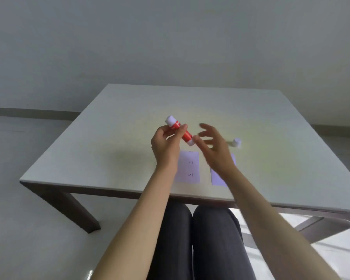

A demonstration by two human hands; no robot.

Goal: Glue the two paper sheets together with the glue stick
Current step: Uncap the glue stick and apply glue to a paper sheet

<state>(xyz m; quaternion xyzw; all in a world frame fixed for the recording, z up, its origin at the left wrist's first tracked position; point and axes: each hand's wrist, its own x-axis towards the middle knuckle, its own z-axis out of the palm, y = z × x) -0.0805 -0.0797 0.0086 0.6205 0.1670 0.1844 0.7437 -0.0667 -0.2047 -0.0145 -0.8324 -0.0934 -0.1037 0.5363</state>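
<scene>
My left hand (166, 144) is shut on a red glue stick (185, 135) with white ends, held tilted above the table. My right hand (214, 144) hovers just right of the stick's lower end with fingers spread; whether its thumb touches the stick I cannot tell. The white cap (237, 142) stands alone on the table to the right. Two pale lilac paper sheets lie side by side near the front edge: the left sheet (189, 168) has small marks on it, the right sheet (217, 177) is partly hidden under my right forearm.
The light table (89, 158) has dark legs and its front edge runs just above my knees (200, 239). A grey wall and a light floor surround it.
</scene>
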